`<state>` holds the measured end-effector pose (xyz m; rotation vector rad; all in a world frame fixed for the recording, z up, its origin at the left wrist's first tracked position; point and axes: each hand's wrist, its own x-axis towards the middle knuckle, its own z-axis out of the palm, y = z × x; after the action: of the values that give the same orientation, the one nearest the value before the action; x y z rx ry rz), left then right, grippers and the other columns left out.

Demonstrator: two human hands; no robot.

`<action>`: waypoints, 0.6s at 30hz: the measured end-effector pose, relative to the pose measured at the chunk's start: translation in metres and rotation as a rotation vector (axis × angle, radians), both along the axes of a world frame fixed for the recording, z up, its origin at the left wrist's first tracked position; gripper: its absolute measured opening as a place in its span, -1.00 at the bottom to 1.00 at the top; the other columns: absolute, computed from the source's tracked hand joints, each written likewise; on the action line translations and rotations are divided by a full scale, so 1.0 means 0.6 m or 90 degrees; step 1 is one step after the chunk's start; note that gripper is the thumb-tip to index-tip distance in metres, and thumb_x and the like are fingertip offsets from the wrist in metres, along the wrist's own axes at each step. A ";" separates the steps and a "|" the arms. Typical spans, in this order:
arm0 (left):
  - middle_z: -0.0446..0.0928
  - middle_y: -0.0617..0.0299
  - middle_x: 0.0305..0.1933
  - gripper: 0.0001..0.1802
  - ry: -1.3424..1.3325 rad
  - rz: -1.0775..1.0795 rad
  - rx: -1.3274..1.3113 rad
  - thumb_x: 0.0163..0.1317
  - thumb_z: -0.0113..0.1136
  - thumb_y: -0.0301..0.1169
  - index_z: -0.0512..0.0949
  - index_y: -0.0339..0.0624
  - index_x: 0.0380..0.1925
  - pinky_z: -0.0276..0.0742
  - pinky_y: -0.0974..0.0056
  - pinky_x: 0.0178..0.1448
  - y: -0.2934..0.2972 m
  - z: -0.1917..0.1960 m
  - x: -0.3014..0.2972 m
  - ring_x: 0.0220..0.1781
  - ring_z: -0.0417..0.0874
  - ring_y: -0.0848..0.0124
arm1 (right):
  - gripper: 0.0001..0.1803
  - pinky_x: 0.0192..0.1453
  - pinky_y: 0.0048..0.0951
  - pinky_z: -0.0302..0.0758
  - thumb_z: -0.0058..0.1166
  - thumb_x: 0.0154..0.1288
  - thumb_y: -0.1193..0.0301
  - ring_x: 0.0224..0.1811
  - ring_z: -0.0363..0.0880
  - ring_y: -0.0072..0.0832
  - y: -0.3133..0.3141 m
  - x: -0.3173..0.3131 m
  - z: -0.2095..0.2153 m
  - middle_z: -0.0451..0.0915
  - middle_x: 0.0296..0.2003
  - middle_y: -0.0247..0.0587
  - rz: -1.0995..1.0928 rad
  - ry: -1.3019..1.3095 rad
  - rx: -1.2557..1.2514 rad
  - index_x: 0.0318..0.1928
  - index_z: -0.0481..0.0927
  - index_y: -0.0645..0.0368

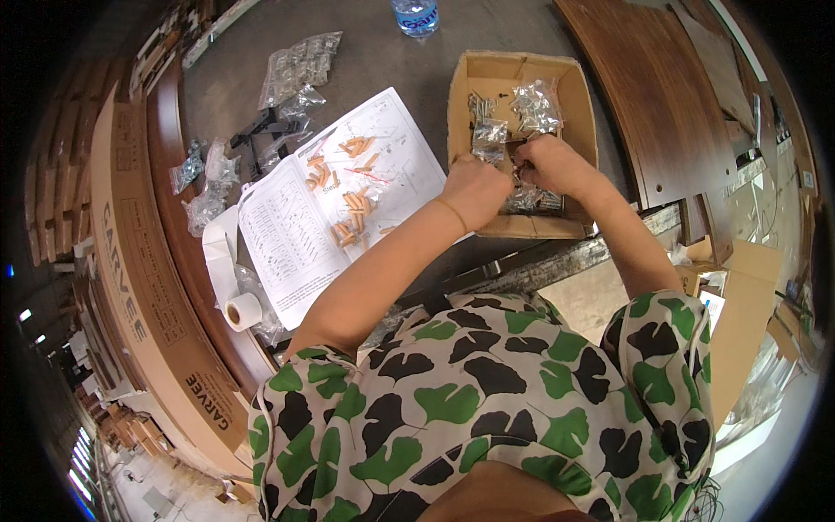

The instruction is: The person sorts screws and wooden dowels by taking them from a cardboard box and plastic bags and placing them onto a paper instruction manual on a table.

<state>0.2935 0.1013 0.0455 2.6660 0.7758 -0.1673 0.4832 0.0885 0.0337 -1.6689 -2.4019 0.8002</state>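
Leaf-print shirt (487,409), lower centre. Left hand (474,191) and right hand (548,165), both closed on a small clear hardware bag (522,178) inside the cardboard box (583,104), upper centre. Bag: likely light, crinkly, slippery; pinch by its edge. Nearby: instruction sheet (287,235) strewn with wooden dowels (352,204), tape roll (243,311), water bottle (415,15). Other bags crowd the box.

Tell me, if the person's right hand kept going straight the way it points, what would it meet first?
Probably the clear plastic bags of metal hardware lying in the cardboard box, just beyond the right hand. Depth is hard to judge.
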 end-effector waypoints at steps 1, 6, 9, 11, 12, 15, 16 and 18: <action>0.60 0.07 -0.46 -0.88 0.013 0.016 0.007 -0.06 0.10 -0.48 0.63 -0.04 -0.55 0.42 0.12 -0.10 0.000 0.004 0.003 -0.31 0.63 0.16 | -0.87 -0.18 -0.17 0.50 0.16 -0.07 0.47 -0.29 0.58 -0.06 -0.001 -0.004 -0.008 0.58 -0.44 0.06 0.000 -0.031 0.017 -0.46 0.59 0.26; 0.60 0.07 -0.45 -0.88 0.021 0.065 0.080 -0.07 0.11 -0.50 0.60 -0.16 -0.50 0.44 0.12 -0.13 0.010 0.019 0.016 -0.29 0.64 0.16 | -0.81 -0.16 -0.12 0.50 0.12 -0.01 0.42 -0.30 0.57 0.00 0.009 0.003 -0.021 0.57 -0.46 0.14 -0.012 -0.094 0.047 -0.43 0.58 0.33; 0.59 0.02 -0.34 -0.81 -0.083 0.074 0.203 -0.01 0.12 -0.44 0.57 -0.22 -0.35 0.47 0.09 -0.14 0.020 0.006 0.017 -0.27 0.63 0.15 | -0.79 -0.20 -0.12 0.49 0.09 0.07 0.39 -0.33 0.57 0.01 0.010 0.018 0.018 0.56 -0.46 0.14 -0.091 -0.038 0.050 -0.37 0.55 0.32; 0.57 0.00 -0.23 -0.76 -0.275 0.082 0.305 0.12 0.11 -0.36 0.52 -0.26 -0.24 0.49 0.09 -0.14 0.022 0.002 0.019 -0.23 0.62 0.15 | -0.80 -0.22 -0.14 0.48 0.09 0.09 0.39 -0.35 0.57 0.00 0.006 0.017 0.054 0.56 -0.47 0.14 -0.188 0.039 0.022 -0.37 0.54 0.31; 0.54 0.01 -0.17 -0.72 -0.352 0.209 0.007 0.18 0.08 -0.30 0.50 -0.27 -0.21 0.50 0.09 -0.14 0.017 0.008 0.025 -0.20 0.62 0.16 | -0.81 -0.29 -0.18 0.46 0.08 0.12 0.39 -0.39 0.55 0.01 0.002 0.026 0.057 0.54 -0.49 0.13 -0.208 0.090 0.061 -0.37 0.52 0.31; 0.49 0.04 -0.08 -0.60 -0.546 0.533 -0.827 0.31 -0.01 -0.13 0.46 -0.30 -0.16 0.53 0.13 -0.13 -0.004 0.033 0.023 -0.14 0.59 0.20 | -0.83 -0.33 -0.23 0.45 0.06 0.12 0.42 -0.42 0.54 -0.02 -0.011 0.005 0.113 0.53 -0.52 0.12 -0.223 0.234 0.007 -0.35 0.53 0.30; 0.49 0.07 -0.09 -0.58 -0.638 0.606 -1.055 0.33 -0.04 -0.10 0.46 -0.30 -0.17 0.53 0.15 -0.14 -0.007 0.035 0.016 -0.13 0.58 0.21 | -0.84 -0.32 -0.24 0.45 0.06 0.11 0.44 -0.41 0.55 -0.04 -0.016 -0.006 0.118 0.54 -0.51 0.11 -0.201 0.310 -0.050 -0.35 0.55 0.29; 0.50 0.11 -0.19 -0.59 -0.792 0.670 -1.281 0.34 -0.04 -0.10 0.49 -0.29 -0.23 0.52 0.27 -0.21 -0.024 0.036 0.003 -0.18 0.55 0.32 | -0.86 -0.31 -0.27 0.46 0.04 0.10 0.47 -0.39 0.57 -0.07 -0.022 -0.025 0.125 0.55 -0.49 0.09 -0.151 0.457 -0.168 -0.34 0.57 0.26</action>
<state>0.2953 0.0866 0.0671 0.0895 0.6540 0.5886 0.4682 0.0753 0.1085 -1.3694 -1.6355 1.4159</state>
